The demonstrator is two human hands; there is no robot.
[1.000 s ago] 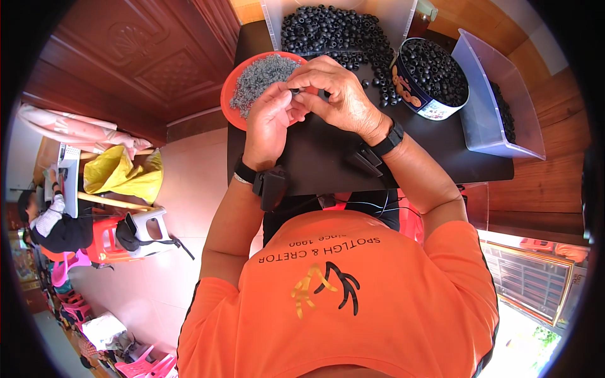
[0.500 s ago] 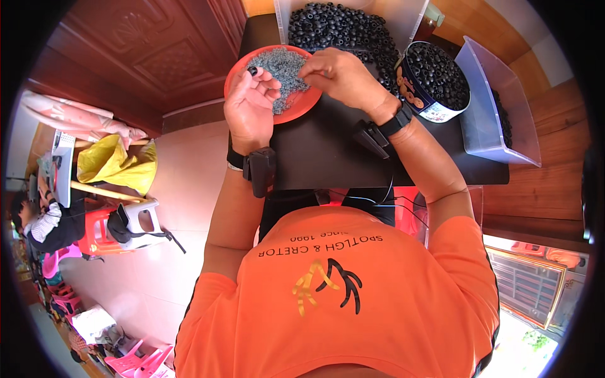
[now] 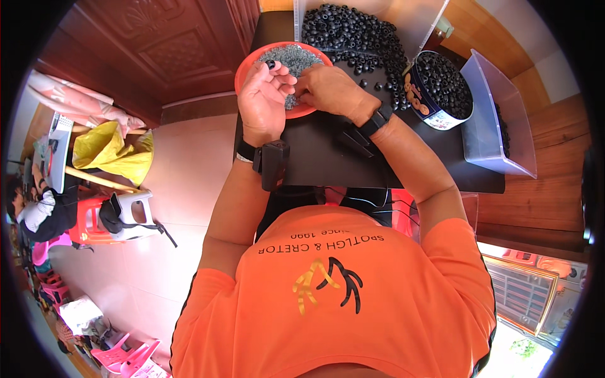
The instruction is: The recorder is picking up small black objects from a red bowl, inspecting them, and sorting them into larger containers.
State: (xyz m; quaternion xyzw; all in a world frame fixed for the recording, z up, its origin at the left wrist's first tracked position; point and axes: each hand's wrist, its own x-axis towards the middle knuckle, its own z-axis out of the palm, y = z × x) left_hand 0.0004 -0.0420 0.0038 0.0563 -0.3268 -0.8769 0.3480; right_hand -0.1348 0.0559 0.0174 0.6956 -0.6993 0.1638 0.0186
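My left hand is raised palm up at the near left side of a red-orange bowl. Its fingers are curled, and a small black ring-shaped piece is held at the thumb and forefinger. Small grey metal pieces fill the bowl. My right hand reaches in over the bowl's right side, its fingers drawn together down at the metal pieces. Whatever those fingertips pinch is hidden behind the hand.
On the dark table, many black pieces spill from a clear bin. A round tin of the same pieces stands right, beside another clear bin. Chairs and a seated person are at left.
My right hand has lowered from above the bowl's right rim into the metal pieces. My left hand still has the black piece. The whole view has shifted slightly.
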